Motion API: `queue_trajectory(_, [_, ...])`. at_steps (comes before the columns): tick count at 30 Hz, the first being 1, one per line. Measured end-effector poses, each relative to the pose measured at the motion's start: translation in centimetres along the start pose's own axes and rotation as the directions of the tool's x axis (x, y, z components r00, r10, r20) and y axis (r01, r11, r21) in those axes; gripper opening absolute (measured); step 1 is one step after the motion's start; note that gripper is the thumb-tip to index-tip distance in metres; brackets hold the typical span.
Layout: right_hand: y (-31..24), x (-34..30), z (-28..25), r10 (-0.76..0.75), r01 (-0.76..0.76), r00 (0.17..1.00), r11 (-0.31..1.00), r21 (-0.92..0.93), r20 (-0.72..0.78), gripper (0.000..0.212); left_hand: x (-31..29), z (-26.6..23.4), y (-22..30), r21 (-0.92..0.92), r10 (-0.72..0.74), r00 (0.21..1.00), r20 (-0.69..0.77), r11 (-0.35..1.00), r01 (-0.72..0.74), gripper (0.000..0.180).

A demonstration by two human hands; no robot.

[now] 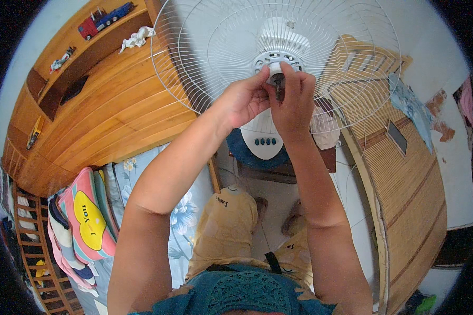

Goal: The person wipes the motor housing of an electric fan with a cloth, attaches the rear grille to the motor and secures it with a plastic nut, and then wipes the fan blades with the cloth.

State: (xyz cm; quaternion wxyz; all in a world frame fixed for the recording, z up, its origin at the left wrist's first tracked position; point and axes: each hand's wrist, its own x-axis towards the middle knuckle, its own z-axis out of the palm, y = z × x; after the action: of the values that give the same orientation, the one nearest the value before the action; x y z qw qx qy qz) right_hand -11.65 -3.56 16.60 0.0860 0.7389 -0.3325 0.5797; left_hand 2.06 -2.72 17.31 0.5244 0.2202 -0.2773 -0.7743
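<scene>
Hands: left hand (245, 98) + right hand (293, 102), fingers (261, 79) pinched on motor shaft (276, 79) at fan's rear grille (205, 63) centre.

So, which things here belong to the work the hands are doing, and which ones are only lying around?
In use:
left hand and right hand, both at the fan hub
white wire fan guard
fan base

Lying about:
toy truck on wooden shelf
white cloth
colourful pillow
</scene>
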Motion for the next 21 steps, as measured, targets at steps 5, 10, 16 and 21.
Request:
queue_trajectory(5, [0.1, -0.8, -1.4, 0.115, -0.130, 0.987, 0.981, 0.146, 0.110, 0.054, 0.0, 1.6, -0.7, 0.174, 0.071, 0.982, -0.173, 0.984, -0.040, 0.043])
queue_trajectory(10, [0.4, -0.4, -1.7, 0.053, -0.062, 0.990, 0.996, 0.062, 0.130, 0.054, 0.0, 2.0, -0.5, 0.230, 0.071, 0.981, -0.179, 0.973, -0.028, 0.047])
queue_trajectory(16, [0.5, -0.3, -1.4, 0.030, -0.029, 0.993, 1.000, -0.010, 0.113, 0.051, -0.6, 3.3, -0.4, 0.252, 0.088, 0.970, -0.225, 0.967, -0.029, 0.050])
queue_trajectory(21, [0.8, -0.6, -1.7, 0.067, -0.068, 0.988, 0.998, 0.008, 0.137, 0.049, -0.6, 3.1, -0.3, 0.149, 0.069, 0.981, -0.180, 0.988, -0.043, 0.049])
